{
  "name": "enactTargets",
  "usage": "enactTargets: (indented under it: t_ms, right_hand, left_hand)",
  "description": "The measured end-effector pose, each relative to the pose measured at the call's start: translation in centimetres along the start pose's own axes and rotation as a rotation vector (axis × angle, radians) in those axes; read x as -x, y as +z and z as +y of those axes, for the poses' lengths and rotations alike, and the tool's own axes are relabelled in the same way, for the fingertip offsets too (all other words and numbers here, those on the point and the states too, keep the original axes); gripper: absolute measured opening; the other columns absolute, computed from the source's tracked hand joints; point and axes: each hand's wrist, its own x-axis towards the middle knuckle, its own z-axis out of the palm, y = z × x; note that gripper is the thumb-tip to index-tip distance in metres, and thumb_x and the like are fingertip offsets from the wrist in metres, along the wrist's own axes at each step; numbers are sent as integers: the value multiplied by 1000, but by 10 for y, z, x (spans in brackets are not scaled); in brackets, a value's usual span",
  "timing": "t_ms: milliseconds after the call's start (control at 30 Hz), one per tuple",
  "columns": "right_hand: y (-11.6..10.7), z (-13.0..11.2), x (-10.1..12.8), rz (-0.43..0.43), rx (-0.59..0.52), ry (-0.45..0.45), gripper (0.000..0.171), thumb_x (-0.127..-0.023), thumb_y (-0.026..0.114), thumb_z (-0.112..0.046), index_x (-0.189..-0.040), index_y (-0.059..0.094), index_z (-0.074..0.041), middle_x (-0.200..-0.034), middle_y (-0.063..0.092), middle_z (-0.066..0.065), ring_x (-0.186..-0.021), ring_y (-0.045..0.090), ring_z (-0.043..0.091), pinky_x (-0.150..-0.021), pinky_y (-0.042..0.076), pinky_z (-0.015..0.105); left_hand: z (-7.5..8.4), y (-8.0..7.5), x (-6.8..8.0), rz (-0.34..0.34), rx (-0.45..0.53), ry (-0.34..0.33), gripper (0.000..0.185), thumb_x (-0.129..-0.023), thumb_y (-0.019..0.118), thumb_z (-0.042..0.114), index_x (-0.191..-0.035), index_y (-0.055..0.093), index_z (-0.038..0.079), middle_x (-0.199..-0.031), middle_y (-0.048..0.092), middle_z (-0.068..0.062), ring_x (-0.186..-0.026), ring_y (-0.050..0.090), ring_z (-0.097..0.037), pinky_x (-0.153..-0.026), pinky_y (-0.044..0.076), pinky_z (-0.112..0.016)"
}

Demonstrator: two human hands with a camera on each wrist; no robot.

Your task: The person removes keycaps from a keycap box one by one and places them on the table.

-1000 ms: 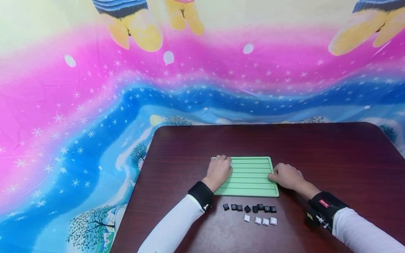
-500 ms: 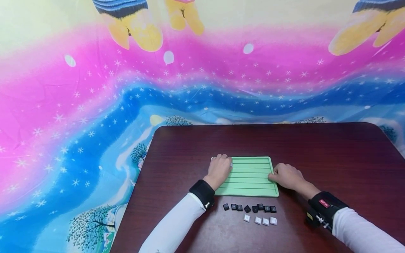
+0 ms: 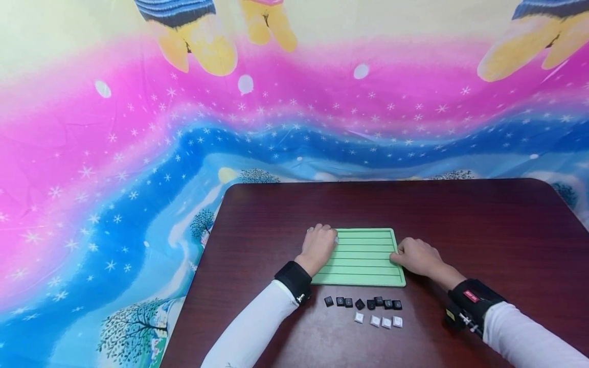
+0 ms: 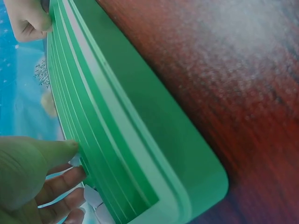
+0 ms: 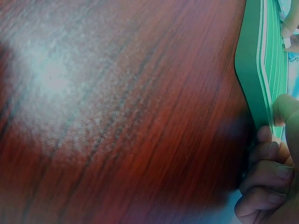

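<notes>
A light green ridged tray (image 3: 363, 258) lies on the table. Over its left part is my left hand (image 3: 317, 248), pinching a white keycap (image 4: 74, 160) between thumb and index finger. Two more white keycaps (image 4: 93, 196) sit in the tray beside the other fingers of that hand, mostly covered by it in the head view. My right hand (image 3: 417, 255) grips the tray's right edge, its thumb (image 5: 284, 108) on top and its curled fingers (image 5: 266, 175) at the outer side.
In front of the tray, several black keycaps (image 3: 360, 304) lie in a loose row. Nearer still is a shorter row of white keycaps (image 3: 386, 322). The dark wooden table (image 3: 257, 220) ends at a colourful printed cloth (image 3: 294, 112) behind.
My left hand shifts very slightly over the tray's left part. The right hand, the tray and the loose keycaps stay where they were.
</notes>
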Motion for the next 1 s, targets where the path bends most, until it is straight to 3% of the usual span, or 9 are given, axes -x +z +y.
enactTargets:
  t_ms: [1000]
  right_hand:
    - [0,1,0,6,-5,-16,44,-90,63,-27,-54,38,-20,-52,25,-8,-48,23,9,-49,16,24]
  left_hand:
    - [-5,-12,9,20,29,-14,12,-96,68,27,-101,77,21,-93,73,5,-86,64,-15,-69,46,-28]
